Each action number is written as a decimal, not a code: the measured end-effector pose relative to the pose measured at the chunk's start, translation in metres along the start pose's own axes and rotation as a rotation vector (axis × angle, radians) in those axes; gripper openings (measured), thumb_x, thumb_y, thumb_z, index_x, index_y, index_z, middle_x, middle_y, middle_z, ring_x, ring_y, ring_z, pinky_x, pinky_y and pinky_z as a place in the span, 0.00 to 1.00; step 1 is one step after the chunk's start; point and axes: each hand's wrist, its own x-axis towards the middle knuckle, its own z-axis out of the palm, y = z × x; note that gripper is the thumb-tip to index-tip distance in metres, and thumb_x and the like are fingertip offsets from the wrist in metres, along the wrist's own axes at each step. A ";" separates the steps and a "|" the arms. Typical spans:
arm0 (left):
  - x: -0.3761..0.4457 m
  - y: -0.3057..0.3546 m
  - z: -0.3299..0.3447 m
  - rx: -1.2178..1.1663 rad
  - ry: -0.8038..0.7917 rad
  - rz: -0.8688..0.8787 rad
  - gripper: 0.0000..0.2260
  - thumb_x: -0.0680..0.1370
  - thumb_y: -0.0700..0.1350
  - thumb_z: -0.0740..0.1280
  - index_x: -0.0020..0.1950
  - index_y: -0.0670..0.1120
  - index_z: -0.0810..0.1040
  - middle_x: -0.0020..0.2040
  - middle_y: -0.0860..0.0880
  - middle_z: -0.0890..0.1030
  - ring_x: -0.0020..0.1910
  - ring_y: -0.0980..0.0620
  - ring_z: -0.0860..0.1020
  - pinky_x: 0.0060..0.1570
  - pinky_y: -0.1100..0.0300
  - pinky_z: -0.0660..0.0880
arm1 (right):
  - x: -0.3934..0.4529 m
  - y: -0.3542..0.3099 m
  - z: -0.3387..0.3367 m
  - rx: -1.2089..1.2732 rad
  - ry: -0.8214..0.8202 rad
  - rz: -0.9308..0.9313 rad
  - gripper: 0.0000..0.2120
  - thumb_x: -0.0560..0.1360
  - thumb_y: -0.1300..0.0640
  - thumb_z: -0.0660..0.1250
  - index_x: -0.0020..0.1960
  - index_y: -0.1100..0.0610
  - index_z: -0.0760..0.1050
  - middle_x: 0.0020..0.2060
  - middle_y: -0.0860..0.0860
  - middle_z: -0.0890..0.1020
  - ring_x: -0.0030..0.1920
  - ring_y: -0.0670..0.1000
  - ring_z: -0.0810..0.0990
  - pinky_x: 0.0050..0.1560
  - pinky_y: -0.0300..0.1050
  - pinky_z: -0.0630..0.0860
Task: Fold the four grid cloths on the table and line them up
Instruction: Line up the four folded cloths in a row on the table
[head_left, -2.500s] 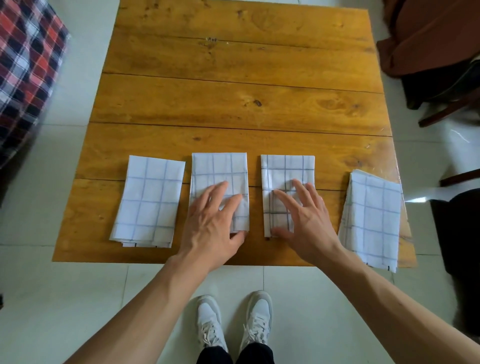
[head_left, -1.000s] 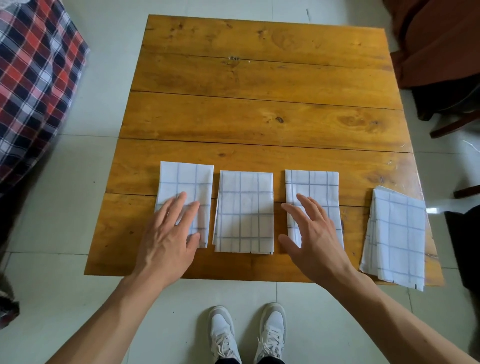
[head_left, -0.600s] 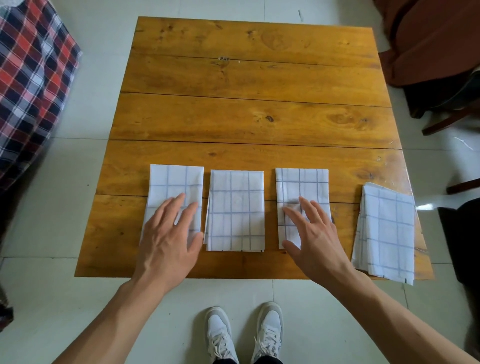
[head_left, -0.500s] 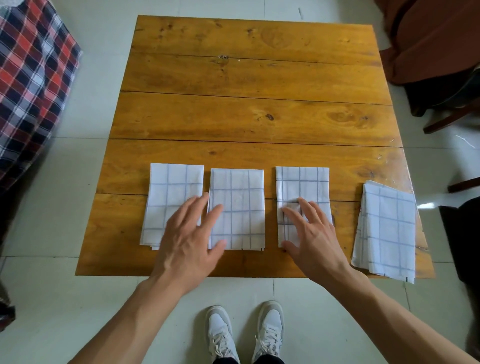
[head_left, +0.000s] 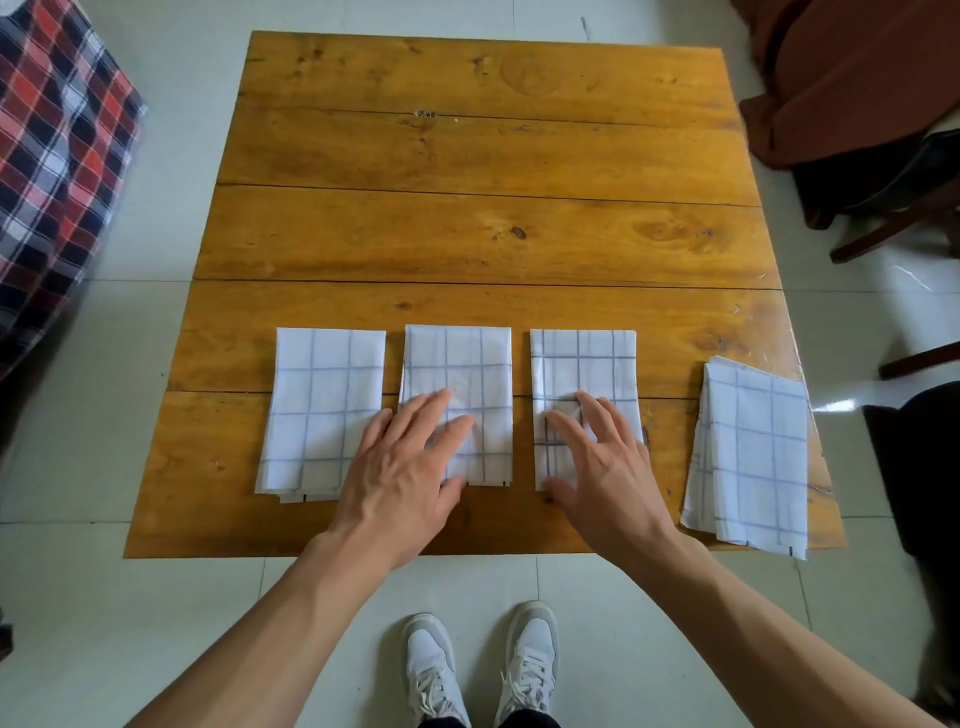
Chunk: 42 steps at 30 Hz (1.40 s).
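Four folded white cloths with a blue grid lie in a row along the near side of the wooden table (head_left: 483, 228). The far-left cloth (head_left: 322, 395) is untouched. My left hand (head_left: 410, 467) lies flat with spread fingers on the second cloth (head_left: 467, 364). My right hand (head_left: 597, 467) presses flat on the third cloth (head_left: 582, 364). The fourth cloth (head_left: 753, 452) sits apart at the table's right edge, slightly tilted, with its near corner hanging over the front edge.
A plaid fabric (head_left: 57, 156) lies on the floor to the left. A brown chair (head_left: 841, 78) with dark cloth stands at the back right. A dark object (head_left: 924, 467) sits beside the table's right edge. My white shoes (head_left: 483, 665) show below.
My left hand moved from the far-left cloth to the second cloth. My right hand stayed on the third cloth. The far-left cloth now sits closer to the second.
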 end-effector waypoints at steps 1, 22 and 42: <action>0.001 0.001 -0.001 -0.002 -0.001 0.001 0.28 0.76 0.53 0.69 0.75 0.53 0.67 0.79 0.48 0.63 0.77 0.47 0.62 0.74 0.45 0.60 | 0.000 0.000 0.000 -0.003 0.003 -0.002 0.35 0.76 0.47 0.68 0.77 0.44 0.55 0.79 0.50 0.50 0.79 0.55 0.45 0.76 0.55 0.51; 0.025 0.059 -0.013 -0.045 0.023 -0.065 0.27 0.76 0.54 0.69 0.74 0.51 0.70 0.76 0.45 0.68 0.75 0.44 0.66 0.70 0.46 0.66 | -0.043 0.093 -0.045 0.024 0.081 0.150 0.35 0.76 0.48 0.69 0.78 0.46 0.56 0.80 0.51 0.51 0.79 0.55 0.46 0.76 0.57 0.54; 0.052 0.138 0.002 -0.093 0.032 0.055 0.24 0.73 0.51 0.73 0.69 0.48 0.75 0.72 0.44 0.73 0.71 0.42 0.71 0.66 0.46 0.70 | -0.038 0.136 -0.042 -0.058 -0.070 0.190 0.40 0.76 0.44 0.68 0.78 0.42 0.46 0.79 0.49 0.42 0.78 0.58 0.39 0.74 0.64 0.52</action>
